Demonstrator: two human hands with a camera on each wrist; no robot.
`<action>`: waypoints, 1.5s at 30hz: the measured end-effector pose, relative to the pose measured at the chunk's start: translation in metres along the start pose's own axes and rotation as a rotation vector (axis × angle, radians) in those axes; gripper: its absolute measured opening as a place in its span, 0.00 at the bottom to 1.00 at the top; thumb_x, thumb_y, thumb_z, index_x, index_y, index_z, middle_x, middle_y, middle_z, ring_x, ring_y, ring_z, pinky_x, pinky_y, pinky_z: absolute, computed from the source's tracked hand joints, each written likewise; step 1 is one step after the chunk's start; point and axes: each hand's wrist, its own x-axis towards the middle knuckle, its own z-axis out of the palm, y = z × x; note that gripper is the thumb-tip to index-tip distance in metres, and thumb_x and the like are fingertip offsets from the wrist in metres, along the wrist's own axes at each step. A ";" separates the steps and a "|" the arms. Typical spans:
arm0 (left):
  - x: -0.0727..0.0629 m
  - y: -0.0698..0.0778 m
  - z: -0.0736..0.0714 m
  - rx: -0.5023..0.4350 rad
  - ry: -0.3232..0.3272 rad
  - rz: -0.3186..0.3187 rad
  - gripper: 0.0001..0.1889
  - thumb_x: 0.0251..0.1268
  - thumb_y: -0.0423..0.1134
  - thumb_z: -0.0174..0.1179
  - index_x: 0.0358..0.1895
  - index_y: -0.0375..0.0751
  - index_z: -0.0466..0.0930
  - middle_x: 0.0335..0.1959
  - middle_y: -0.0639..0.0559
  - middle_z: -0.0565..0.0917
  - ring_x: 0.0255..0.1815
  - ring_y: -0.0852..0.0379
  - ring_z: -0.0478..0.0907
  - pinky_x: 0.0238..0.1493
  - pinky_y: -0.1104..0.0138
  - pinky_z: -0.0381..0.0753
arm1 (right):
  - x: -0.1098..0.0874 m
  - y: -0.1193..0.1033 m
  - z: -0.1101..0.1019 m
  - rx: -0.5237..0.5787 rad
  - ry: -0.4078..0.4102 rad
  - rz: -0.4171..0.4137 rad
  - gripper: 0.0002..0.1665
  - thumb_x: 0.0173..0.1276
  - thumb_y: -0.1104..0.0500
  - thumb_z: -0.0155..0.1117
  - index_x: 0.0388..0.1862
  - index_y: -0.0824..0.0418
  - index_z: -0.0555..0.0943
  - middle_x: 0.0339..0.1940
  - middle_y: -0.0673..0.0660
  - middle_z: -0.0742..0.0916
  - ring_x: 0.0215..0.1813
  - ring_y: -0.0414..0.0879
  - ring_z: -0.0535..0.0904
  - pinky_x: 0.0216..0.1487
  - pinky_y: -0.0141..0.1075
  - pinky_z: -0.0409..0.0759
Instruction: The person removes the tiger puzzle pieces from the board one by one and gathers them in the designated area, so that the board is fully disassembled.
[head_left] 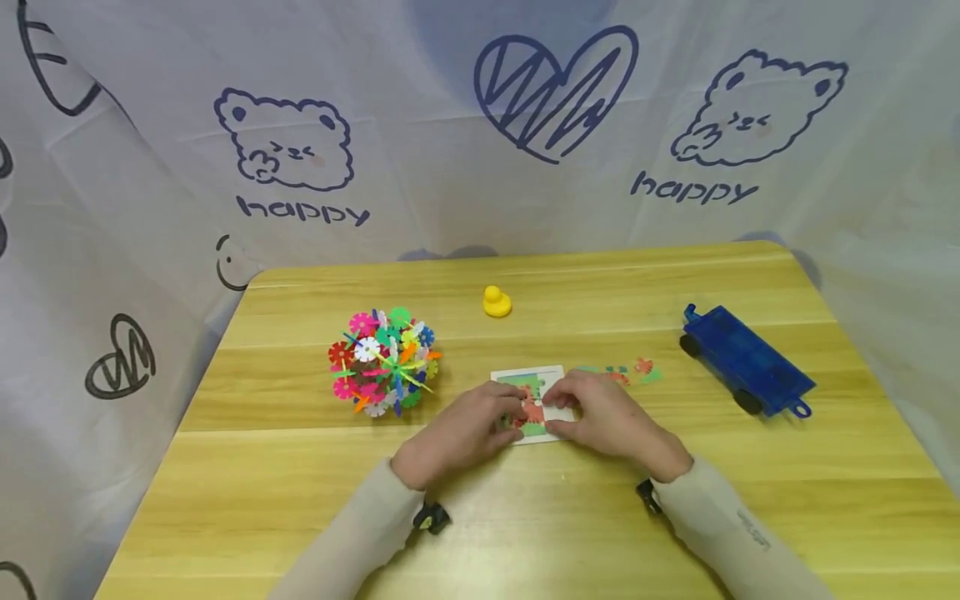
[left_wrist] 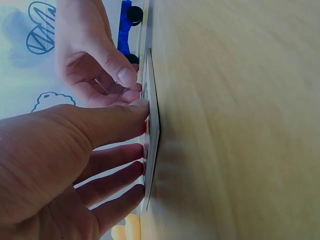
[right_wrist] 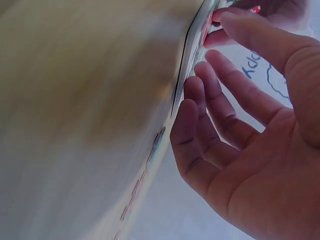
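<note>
A small jigsaw puzzle [head_left: 534, 408] with green and orange-red pieces lies in a white-framed board [head_left: 557, 413] flat on the table. My left hand [head_left: 467, 423] reaches over the board's left side. In the left wrist view its thumb [left_wrist: 125, 114] and extended fingertips rest on the puzzle's surface. From the other side comes my right hand [head_left: 611, 417], fingertips over the board's right part. The right wrist view shows its fingers [right_wrist: 220, 105] loosely bent, spread, with no piece visible between them. Both hands hide parts of the puzzle.
Loose puzzle pieces [head_left: 643, 367] lie right of the board, behind the right hand. A blue toy wagon [head_left: 746, 362] stands farther right. At the left is a cluster of colourful flower-shaped discs [head_left: 386, 362]. A yellow rubber duck [head_left: 496, 302] sits toward the back.
</note>
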 end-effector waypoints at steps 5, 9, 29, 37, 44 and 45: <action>0.003 -0.004 0.002 -0.006 0.001 0.009 0.08 0.75 0.39 0.72 0.48 0.39 0.90 0.69 0.41 0.86 0.72 0.44 0.83 0.76 0.53 0.83 | 0.004 -0.003 0.006 -0.043 -0.027 0.004 0.15 0.68 0.55 0.82 0.50 0.57 0.91 0.43 0.49 0.89 0.44 0.40 0.81 0.48 0.37 0.83; 0.003 -0.004 0.003 -0.018 0.004 0.002 0.07 0.75 0.39 0.72 0.46 0.39 0.90 0.70 0.42 0.86 0.73 0.44 0.83 0.76 0.53 0.83 | 0.005 -0.005 0.007 -0.054 -0.035 0.021 0.15 0.67 0.55 0.83 0.49 0.57 0.90 0.42 0.49 0.87 0.43 0.41 0.79 0.47 0.37 0.81; 0.006 -0.005 0.002 -0.021 -0.007 0.044 0.05 0.74 0.38 0.72 0.44 0.41 0.89 0.65 0.43 0.89 0.68 0.45 0.85 0.75 0.53 0.83 | 0.038 0.000 -0.002 -0.036 -0.030 0.115 0.14 0.73 0.59 0.76 0.54 0.62 0.90 0.44 0.53 0.89 0.45 0.46 0.82 0.52 0.43 0.85; 0.008 -0.014 0.008 0.010 0.012 0.097 0.07 0.74 0.40 0.72 0.45 0.41 0.89 0.64 0.44 0.89 0.65 0.46 0.86 0.72 0.53 0.85 | 0.045 -0.003 -0.008 -0.066 -0.063 0.122 0.13 0.72 0.59 0.78 0.53 0.60 0.90 0.45 0.53 0.90 0.46 0.46 0.83 0.53 0.44 0.86; 0.007 -0.003 -0.003 0.068 -0.022 0.093 0.07 0.74 0.39 0.73 0.49 0.43 0.92 0.55 0.51 0.91 0.59 0.52 0.86 0.67 0.59 0.86 | 0.053 -0.007 -0.013 -0.068 -0.132 0.100 0.11 0.73 0.60 0.76 0.51 0.60 0.86 0.41 0.54 0.86 0.42 0.46 0.77 0.47 0.39 0.79; 0.006 -0.003 -0.004 0.075 -0.031 0.089 0.08 0.74 0.39 0.72 0.51 0.44 0.92 0.56 0.52 0.91 0.60 0.52 0.85 0.69 0.59 0.85 | 0.054 -0.007 -0.013 -0.066 -0.144 0.091 0.11 0.73 0.60 0.76 0.51 0.60 0.86 0.41 0.54 0.85 0.42 0.46 0.77 0.46 0.39 0.78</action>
